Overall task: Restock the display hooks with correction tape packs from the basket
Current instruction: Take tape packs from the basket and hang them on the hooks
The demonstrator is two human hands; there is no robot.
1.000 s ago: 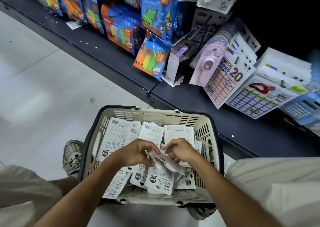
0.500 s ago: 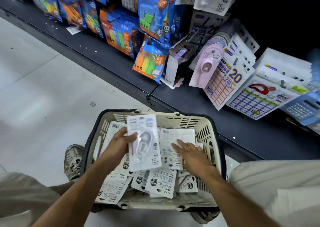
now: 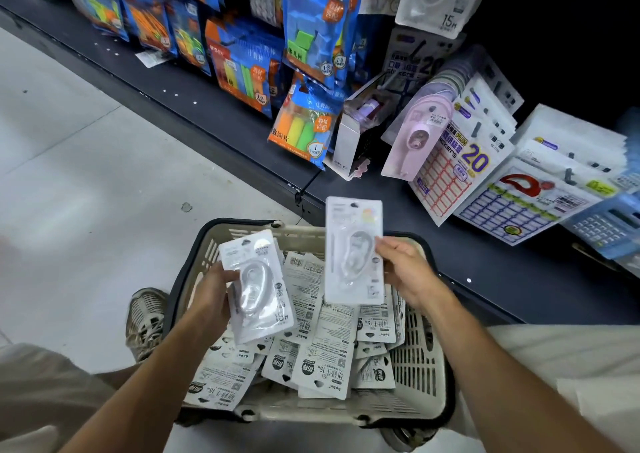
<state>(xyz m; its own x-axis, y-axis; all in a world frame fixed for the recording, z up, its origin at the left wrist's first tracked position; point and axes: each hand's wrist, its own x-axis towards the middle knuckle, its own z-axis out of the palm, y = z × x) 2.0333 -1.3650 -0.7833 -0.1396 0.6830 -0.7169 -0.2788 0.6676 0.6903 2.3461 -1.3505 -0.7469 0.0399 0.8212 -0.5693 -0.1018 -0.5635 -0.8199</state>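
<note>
My left hand and right hand each pinch a white blister-carded correction tape pack; slick plastic could slip into the near beige plastic basket.

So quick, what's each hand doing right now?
Left hand: grips a white blister-packed correction tape.
Right hand: pinches another white pack, raised higher.

Floor and low shelf

Pale floor carries the basket — the dark shelf base beside it bears a small open box.
</note>
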